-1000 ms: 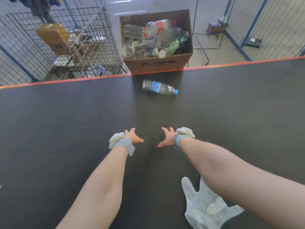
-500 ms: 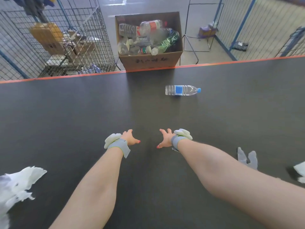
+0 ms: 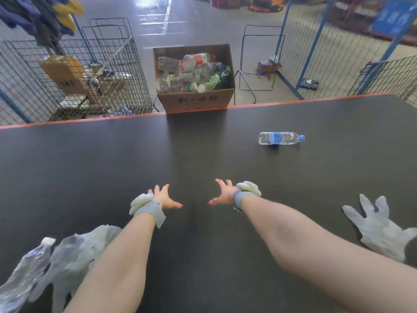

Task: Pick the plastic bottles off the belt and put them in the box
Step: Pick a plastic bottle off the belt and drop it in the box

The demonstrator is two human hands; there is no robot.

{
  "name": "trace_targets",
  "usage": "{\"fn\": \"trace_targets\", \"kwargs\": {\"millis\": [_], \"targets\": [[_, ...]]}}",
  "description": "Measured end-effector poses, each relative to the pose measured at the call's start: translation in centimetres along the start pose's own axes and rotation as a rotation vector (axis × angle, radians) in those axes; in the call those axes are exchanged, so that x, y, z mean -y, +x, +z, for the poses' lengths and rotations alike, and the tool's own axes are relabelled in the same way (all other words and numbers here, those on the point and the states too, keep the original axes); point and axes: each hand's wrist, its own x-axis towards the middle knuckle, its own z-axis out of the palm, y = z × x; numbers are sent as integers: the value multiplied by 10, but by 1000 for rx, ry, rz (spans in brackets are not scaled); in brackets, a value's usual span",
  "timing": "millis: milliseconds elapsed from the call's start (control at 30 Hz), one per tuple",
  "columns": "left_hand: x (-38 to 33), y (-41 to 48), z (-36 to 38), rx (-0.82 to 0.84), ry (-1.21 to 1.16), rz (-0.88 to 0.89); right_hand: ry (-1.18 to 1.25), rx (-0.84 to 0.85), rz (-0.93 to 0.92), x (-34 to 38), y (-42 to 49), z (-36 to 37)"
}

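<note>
Litter lies nearest: a crushed bottle (image 3: 21,275) and a plastic bag (image 3: 74,249) by the left arm, and a disposable glove (image 3: 381,227) by the right. Both the left hand (image 3: 163,198) and the right hand (image 3: 223,193) hover splayed and empty over the belt (image 3: 90,168). Beyond, a blue-capped bottle (image 3: 279,138) lies on its side, well right of the box (image 3: 196,100). I'd send the right hand, grip mid-body at the label, then toss it over the far edge.

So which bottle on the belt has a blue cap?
The clear bottle lying alone at far right, with blue label and cap. The crushed bottle at near left has a white cap.
</note>
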Motion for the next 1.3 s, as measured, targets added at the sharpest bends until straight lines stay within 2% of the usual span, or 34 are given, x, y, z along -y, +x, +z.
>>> {"fn": "trace_targets", "kwargs": {"millis": [100,167,267,333,400,533,633,700,733,800,867,933,1000,1067,1200,1300], "targets": [[42,-12,27,138,233,-99,-23,67,-25,3,-10,25],[72,-23,46,212,366,-104,-14,111,-72,9,-12,47],[111,-36,76,269,237,-124,-19,173,-166,23,-15,78],[132,-41,96,207,296,-60,-28,181,-247,37,-18,95],[143,-46,109,176,365,83,-28,184,-303,52,-20,109],[136,-50,108,119,260,268,-44,178,-358,73,-24,136],[128,-52,96,2,68,381,-48,141,-376,82,-26,146],[126,-57,89,-88,85,483,-68,97,-362,85,-27,148],[126,-58,89,-151,160,479,-71,74,-353,85,-27,148],[124,-62,94,-206,199,317,-55,39,-346,85,-28,147],[115,-64,105,-135,0,86,-90,3,-366,83,-27,144],[101,-61,115,-15,-285,-52,-156,-5,-380,79,-25,140],[82,-57,115,58,-481,-78,-159,7,-369,71,-22,136],[68,-50,111,58,-603,-78,-131,12,-349,63,-21,129],[52,-29,94,96,-746,-76,-58,0,-261,49,-18,107],[36,-21,77,186,-822,-64,-121,36,-146,38,-9,87]]}}
